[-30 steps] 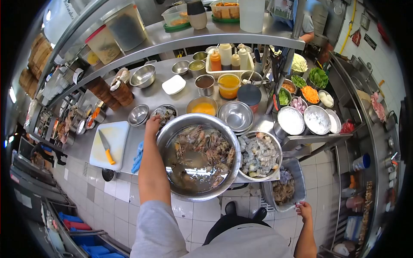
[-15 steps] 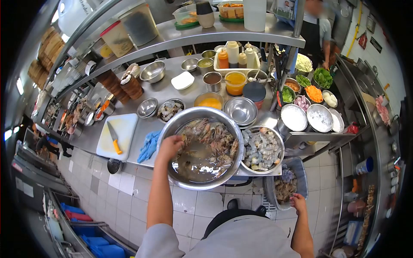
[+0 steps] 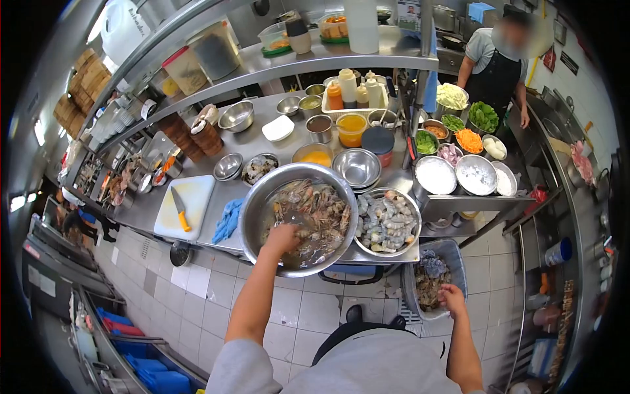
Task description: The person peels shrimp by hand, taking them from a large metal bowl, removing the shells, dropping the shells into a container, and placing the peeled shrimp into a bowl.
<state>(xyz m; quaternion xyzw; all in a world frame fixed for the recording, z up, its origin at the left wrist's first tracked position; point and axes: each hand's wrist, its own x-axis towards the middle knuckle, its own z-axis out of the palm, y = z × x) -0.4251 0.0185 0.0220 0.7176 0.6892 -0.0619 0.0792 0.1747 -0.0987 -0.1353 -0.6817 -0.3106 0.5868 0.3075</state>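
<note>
My left hand [image 3: 283, 240] reaches into a large steel bowl [image 3: 247, 231] of murky water. Its fingertips dip beside the unpeeled shrimp [image 3: 317, 205] heaped on the bowl's far side, and I cannot make out whether they grip one. To the right of that bowl stands a smaller steel bowl full of peeled grey shrimp [image 3: 388, 220]. My right hand [image 3: 451, 299] hovers at the near right rim of a grey bin [image 3: 462, 269], fingers loosely apart with nothing visible in them. Shells and scraps [image 3: 430, 289] lie inside the bin.
A knife [image 3: 180, 209] lies on a white cutting board [image 3: 172, 223] at left, near a blue cloth [image 3: 228, 221]. Nested steel bowls [image 3: 357, 169] and sauce containers stand behind. An overhead shelf [image 3: 315, 64] spans the counter. A co-worker [image 3: 495, 72] stands at the far right.
My left hand has moved from the big bowl's left rim inward and down into the water. My right hand's fingers have loosened by the bin. The co-worker has come further into view.
</note>
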